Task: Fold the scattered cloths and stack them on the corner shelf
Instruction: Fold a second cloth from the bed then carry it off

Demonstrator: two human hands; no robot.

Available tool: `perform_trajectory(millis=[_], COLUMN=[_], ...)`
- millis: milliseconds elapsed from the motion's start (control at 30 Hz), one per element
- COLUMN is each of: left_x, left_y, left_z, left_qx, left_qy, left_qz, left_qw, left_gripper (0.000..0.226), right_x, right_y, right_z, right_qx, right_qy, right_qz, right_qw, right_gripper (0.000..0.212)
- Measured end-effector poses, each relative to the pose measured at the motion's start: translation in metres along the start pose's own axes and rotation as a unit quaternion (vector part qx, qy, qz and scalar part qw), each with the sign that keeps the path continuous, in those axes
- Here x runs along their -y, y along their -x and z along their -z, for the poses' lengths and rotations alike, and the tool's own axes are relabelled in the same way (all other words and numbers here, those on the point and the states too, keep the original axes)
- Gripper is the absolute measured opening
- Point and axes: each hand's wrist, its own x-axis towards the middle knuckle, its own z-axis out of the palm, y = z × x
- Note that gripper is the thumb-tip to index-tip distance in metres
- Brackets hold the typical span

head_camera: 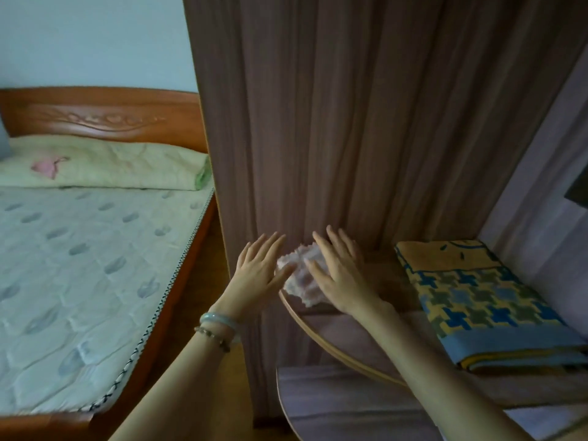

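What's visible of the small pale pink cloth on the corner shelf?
The small pale pink cloth looks soft and nubbly, like terry. It lies in a compact, rumpled bundle on the curved wooden shelf, close to its rounded front edge. The right hand lies flat over its right part, fingers straight. The left hand, also flat, appears to touch its left edge with the thumb. The hands hide part of its outline.

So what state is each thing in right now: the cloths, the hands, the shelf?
pink cloth: small rumpled bundle, lying near the shelf's front edge.
patterned cloth: folded flat, lying on the shelf, apart from the pink one.
left hand: fingers straight, at the pink cloth's side.
right hand: fingers straight, resting on the pink cloth.
corner shelf: bears both cloths.
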Motion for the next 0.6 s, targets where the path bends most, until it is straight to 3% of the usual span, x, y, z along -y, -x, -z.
perform_trajectory(millis=[133,233,467,600], left_x=[0.037,0.081,0.198,0.254], left_y=[0.041,0.080,0.244,0.349], left_z=[0.052,0.091,0.198,0.252], left_qx=[-0.068,-0.123,-0.231,-0.242], left_qy=[-0.008,-0.030,-0.089,-0.133], left_qz=[0.039,0.121,0.259,0.307], left_qw=[0.997,0.985,0.934,0.911], left_gripper=[0.088,0.073,0.084,0.088], right_x=[0.085,0.155,0.322,0.435], right_y=[-0.006,-0.015,-0.014,0.011], right_z=[-0.007,-0.032,-0.120,-0.170], right_qx=[0.020,0.047,0.127,0.145], right_qy=[-0.109,-0.175,-0.192,-0.206], right_qz=[0.132,0.205,0.310,0.360], right_qw=[0.985,0.962,0.922,0.898], right_gripper=[0.063,0.055,0.073,0.083])
